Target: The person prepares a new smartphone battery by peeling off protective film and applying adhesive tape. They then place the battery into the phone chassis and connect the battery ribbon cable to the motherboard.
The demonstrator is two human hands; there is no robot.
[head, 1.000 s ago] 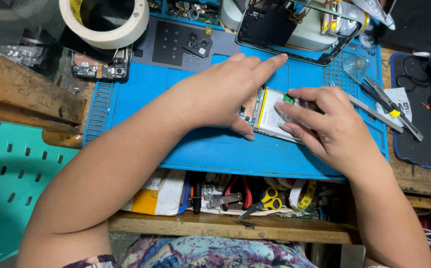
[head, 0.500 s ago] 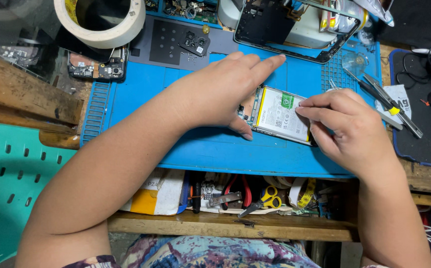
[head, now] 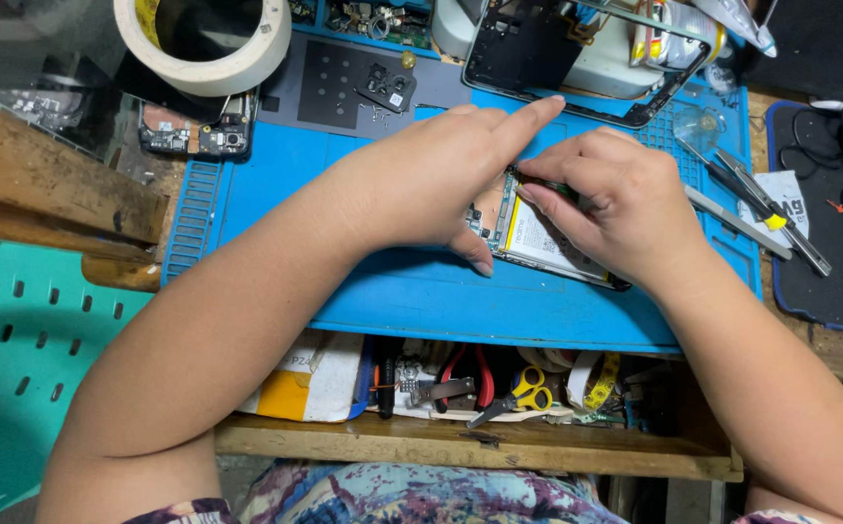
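- The opened smartphone with its white battery is pinned on the blue silicone mat beneath the left hand, fingers flat.
- The right hand, shifted upward since a second ago, is pinched at the phone's top edge, suggesting work has moved there.

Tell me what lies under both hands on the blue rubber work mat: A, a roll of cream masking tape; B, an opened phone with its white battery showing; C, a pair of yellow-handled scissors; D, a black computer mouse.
B: the left hand and right hand both rest on the opened phone with its white battery showing, which lies on the blue rubber work mat.
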